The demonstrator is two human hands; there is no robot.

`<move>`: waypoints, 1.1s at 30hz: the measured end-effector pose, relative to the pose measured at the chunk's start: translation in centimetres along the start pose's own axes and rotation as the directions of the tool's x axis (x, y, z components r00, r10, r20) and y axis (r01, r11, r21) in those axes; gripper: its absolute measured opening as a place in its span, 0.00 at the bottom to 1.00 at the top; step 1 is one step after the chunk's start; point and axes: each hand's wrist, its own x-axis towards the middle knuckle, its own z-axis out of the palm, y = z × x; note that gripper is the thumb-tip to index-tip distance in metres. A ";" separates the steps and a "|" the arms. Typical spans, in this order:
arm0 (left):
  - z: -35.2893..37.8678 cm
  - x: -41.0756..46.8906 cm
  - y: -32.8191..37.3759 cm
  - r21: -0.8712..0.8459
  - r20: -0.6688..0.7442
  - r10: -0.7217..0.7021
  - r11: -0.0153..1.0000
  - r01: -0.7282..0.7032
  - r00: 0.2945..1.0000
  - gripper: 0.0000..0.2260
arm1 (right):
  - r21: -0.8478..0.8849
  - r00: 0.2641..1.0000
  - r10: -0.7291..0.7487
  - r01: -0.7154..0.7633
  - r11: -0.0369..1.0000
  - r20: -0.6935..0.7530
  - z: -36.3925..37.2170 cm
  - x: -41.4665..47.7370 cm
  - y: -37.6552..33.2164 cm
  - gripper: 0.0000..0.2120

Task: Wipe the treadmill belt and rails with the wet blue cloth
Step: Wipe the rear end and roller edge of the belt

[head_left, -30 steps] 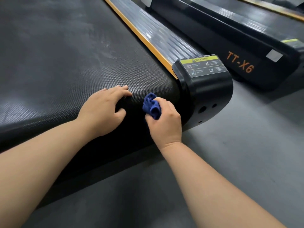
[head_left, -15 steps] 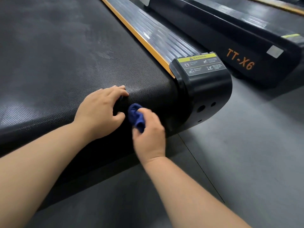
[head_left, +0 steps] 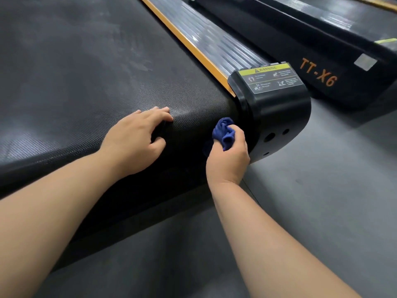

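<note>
The black textured treadmill belt fills the left and centre of the head view and curves down over its rear end. My left hand rests on that curved rear edge, fingers spread over the top, thumb below. My right hand grips the bunched blue cloth and presses it against the belt's rear curve, right beside the black end cap. The ribbed grey side rail with an orange strip runs along the belt's right side.
A yellow warning sticker sits on top of the end cap. A second treadmill marked TT-X6 stands parallel to the right. Grey floor lies behind and to the right of the end cap.
My right hand swung left and down along the belt's rear edge with the cloth, then back right and up to the end cap. My left hand has stayed on the belt edge.
</note>
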 end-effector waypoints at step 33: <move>0.3 -0.3 -0.1 0.124 -0.003 0.035 0.992 -0.034 0.999 0.28 | 0.418 0.460 0.723 -0.872 0.255 0.516 1.7 1.8 1.2 0.09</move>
